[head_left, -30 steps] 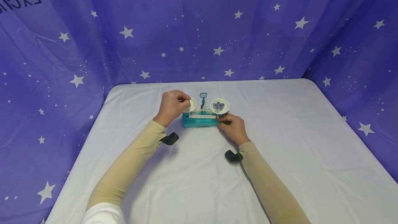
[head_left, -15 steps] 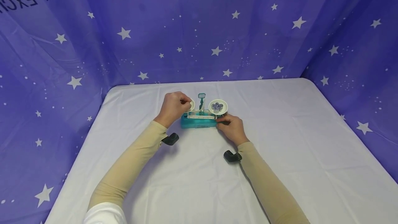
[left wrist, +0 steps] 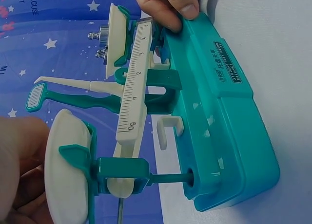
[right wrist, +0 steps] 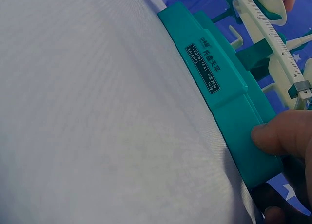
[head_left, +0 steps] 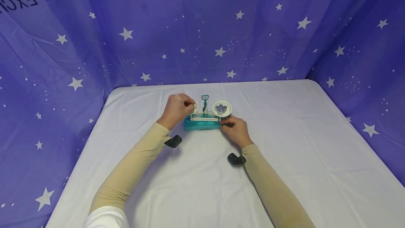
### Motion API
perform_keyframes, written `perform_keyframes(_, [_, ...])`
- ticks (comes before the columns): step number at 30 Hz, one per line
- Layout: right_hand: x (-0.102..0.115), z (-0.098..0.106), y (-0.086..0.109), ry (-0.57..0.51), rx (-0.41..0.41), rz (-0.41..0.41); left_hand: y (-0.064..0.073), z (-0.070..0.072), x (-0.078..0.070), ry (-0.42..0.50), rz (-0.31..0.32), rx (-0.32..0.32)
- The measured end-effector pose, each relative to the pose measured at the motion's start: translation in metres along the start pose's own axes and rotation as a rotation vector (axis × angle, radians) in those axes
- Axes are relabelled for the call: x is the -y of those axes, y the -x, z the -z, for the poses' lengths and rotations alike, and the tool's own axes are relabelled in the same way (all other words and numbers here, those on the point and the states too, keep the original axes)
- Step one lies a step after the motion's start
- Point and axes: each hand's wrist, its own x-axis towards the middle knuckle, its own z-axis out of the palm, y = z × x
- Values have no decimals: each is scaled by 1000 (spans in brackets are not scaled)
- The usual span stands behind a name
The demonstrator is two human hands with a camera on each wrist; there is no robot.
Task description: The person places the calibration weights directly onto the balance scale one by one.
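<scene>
Balance (head_left: 202,126): teal base standing on white cloth (head_left: 196,182), toward its far side; base label (right wrist: 203,68) reads "STUDENT TRAY BALANCE". Right hand (head_left: 238,130) at the right end of the balance: thumb pressed on the front of the base, fingers bent round behind, gripping that end. Left hand (head_left: 178,107) at the left pan (left wrist: 59,158) of the balance, fingers bent, thumb and index fingertips brought together over the pan; cannot tell whether they pinch anything, and what lies in this pan is hidden. Right pan (head_left: 229,110) of the balance bears a cluster of clear-grey weights (head_left: 221,109). Graduated beam (left wrist: 132,85) runs across the front of the balance, marked 0 g at left up to 5 at right; slider (right wrist: 297,89) near the 5 end. Pointer (left wrist: 75,82) beside the teal dial (left wrist: 36,97), mid-balance. Starred purple curtain (head_left: 202,27) behind the balance.
</scene>
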Motion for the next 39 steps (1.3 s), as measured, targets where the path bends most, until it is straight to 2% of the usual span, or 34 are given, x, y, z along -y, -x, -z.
perform_keyframes(7, [1, 2, -1, 7, 38, -56, 1, 6, 2, 14, -3, -22])
perform_keyframes(14, [2, 2, 0, 11, 35, -45, 11, 35, 5, 15, 4, -102])
perform_keyframes(19, [3, 2, 1, 14, 42, -42, 30, 57, 14, 2, 38, -128])
perform_keyframes(25, [2, 2, -1, 18, 48, -57, 59, 71, 32, -31, 72, -144])
perform_keyframes(34, [3, 1, -2, 15, 48, -57, 97, 76, 57, -45, 172, -155])
perform_keyframes(39, [3, 1, -1, 26, 43, -50, 112, 71, 70, -16, 231, -183])
